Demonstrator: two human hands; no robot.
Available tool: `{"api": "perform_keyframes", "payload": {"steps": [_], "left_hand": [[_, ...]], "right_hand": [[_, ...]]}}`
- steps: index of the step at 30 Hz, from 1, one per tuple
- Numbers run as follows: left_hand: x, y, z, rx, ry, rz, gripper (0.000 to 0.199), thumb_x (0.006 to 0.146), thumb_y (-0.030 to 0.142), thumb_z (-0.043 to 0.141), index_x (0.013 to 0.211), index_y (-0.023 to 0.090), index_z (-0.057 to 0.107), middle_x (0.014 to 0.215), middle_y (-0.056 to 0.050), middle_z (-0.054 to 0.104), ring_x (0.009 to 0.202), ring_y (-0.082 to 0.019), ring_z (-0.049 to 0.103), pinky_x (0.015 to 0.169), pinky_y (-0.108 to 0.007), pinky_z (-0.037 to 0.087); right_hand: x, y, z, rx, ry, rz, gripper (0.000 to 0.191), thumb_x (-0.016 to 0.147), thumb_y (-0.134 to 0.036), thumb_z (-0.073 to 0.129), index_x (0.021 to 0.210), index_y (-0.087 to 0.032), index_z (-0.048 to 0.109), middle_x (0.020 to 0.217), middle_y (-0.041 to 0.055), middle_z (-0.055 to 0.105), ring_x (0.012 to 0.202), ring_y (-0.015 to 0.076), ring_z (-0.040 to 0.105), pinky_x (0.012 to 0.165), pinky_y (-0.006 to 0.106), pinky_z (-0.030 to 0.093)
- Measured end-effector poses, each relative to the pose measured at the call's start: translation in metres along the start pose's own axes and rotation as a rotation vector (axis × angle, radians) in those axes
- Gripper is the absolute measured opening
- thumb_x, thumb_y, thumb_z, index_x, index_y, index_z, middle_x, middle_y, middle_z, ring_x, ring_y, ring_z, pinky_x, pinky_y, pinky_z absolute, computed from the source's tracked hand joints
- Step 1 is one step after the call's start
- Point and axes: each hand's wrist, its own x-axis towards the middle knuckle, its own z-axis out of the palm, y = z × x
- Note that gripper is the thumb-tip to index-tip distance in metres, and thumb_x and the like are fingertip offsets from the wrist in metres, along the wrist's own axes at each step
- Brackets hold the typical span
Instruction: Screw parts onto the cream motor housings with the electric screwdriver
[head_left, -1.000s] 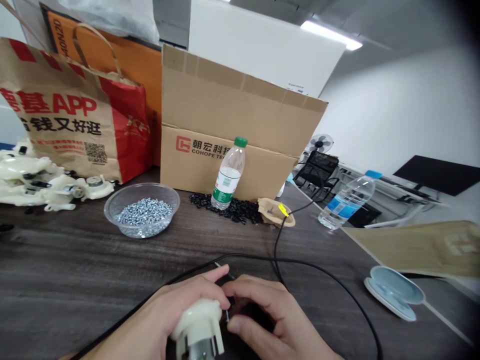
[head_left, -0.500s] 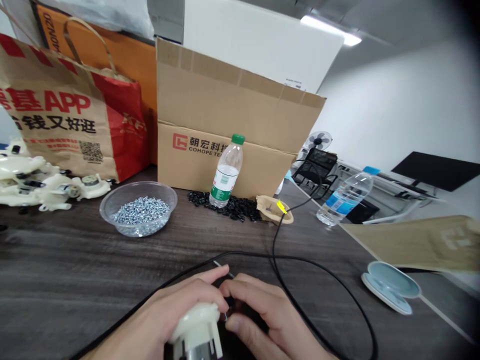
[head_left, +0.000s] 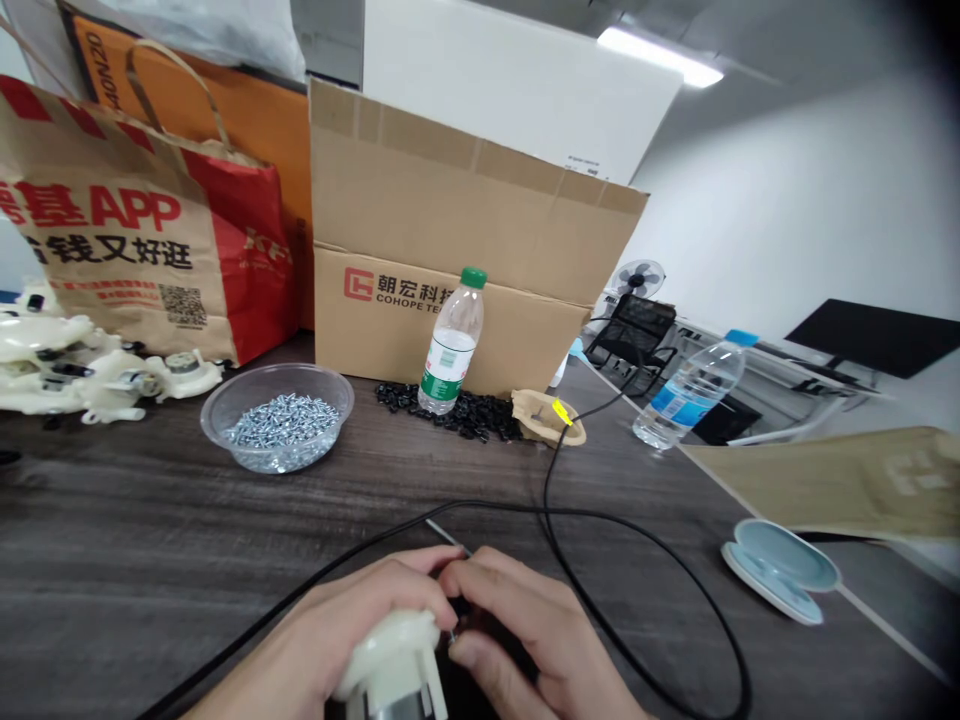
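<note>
My left hand is shut around a white plastic housing with a metal cylinder below it, cut off by the bottom of the picture. My right hand pinches a thin metal pin right at the housing's upper edge, and its fingers touch my left hand. A tiny metal tip shows between the hands. Under my right hand lies something dark, mostly hidden. A black cable runs across the table past both hands.
On the dark wood table stand a clear bowl of screws, black plastic pellets, a green-capped bottle and a cardboard box. White plastic assemblies lie at left, a pale blue case at right.
My two hands have drawn closer together around the housing, which sits slightly lower in view. The whole scene has shifted slightly left and up with my head.
</note>
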Motion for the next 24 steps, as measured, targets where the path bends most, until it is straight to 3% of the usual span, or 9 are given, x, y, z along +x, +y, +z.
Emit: {"api": "perform_keyframes", "payload": {"steps": [4, 8, 11, 14, 18, 24], "left_hand": [[0.003, 0.004, 0.0, -0.018, -0.018, 0.005, 0.043, 0.063, 0.012, 0.077, 0.102, 0.03, 0.072, 0.106, 0.002, 0.074, 0.089, -0.017, 0.07, 0.078, -0.019, 0.055], [-0.001, 0.004, 0.0, 0.006, 0.058, -0.014, 0.047, 0.063, 0.011, 0.08, 0.104, 0.031, 0.07, 0.1, 0.005, 0.072, 0.08, -0.013, 0.066, 0.072, -0.016, 0.051], [-0.004, -0.001, -0.002, 0.009, 0.01, 0.01, 0.046, 0.062, 0.014, 0.082, 0.103, 0.03, 0.069, 0.098, 0.006, 0.074, 0.082, -0.014, 0.067, 0.073, -0.017, 0.051], [-0.003, -0.005, -0.004, -0.017, 0.011, -0.002, 0.05, 0.061, 0.011, 0.08, 0.106, 0.031, 0.07, 0.108, 0.003, 0.076, 0.097, -0.019, 0.071, 0.085, -0.022, 0.053], [0.0, -0.005, -0.003, -0.101, 0.007, -0.015, 0.052, 0.062, 0.011, 0.081, 0.11, 0.031, 0.072, 0.12, -0.001, 0.075, 0.112, -0.024, 0.071, 0.094, -0.027, 0.054], [-0.001, -0.006, -0.001, -0.138, 0.014, -0.051, 0.057, 0.062, 0.01, 0.082, 0.112, 0.036, 0.072, 0.125, 0.004, 0.074, 0.114, -0.021, 0.07, 0.102, -0.026, 0.05]], "right_hand": [[0.001, -0.006, -0.003, 0.054, 0.019, 0.077, 0.011, 0.1, -0.021, 0.058, 0.101, -0.018, 0.068, 0.094, 0.0052, 0.069, 0.084, 0.0152, 0.063, 0.076, 0.022, 0.05], [0.002, -0.009, -0.004, 0.054, 0.113, 0.113, 0.024, 0.094, -0.017, 0.066, 0.117, -0.022, 0.071, 0.096, 0.003, 0.071, 0.085, 0.0147, 0.065, 0.079, 0.023, 0.05], [0.0, -0.007, -0.002, 0.043, 0.195, 0.1, 0.022, 0.09, -0.018, 0.068, 0.112, -0.021, 0.07, 0.085, 0.0016, 0.065, 0.076, 0.0143, 0.062, 0.072, 0.023, 0.05], [-0.004, -0.001, 0.0, 0.038, 0.18, 0.099, 0.013, 0.089, -0.017, 0.066, 0.102, -0.019, 0.065, 0.081, 0.001, 0.061, 0.072, 0.0131, 0.058, 0.068, 0.023, 0.048], [-0.009, 0.01, 0.004, 0.109, 0.189, 0.101, 0.018, 0.09, -0.019, 0.067, 0.107, -0.021, 0.063, 0.082, -0.0003, 0.059, 0.072, 0.0125, 0.057, 0.067, 0.022, 0.046], [-0.01, 0.01, 0.004, 0.179, 0.171, 0.234, 0.012, 0.088, -0.02, 0.067, 0.095, -0.02, 0.057, 0.083, -0.0007, 0.057, 0.074, 0.0124, 0.054, 0.067, 0.021, 0.044]]}}
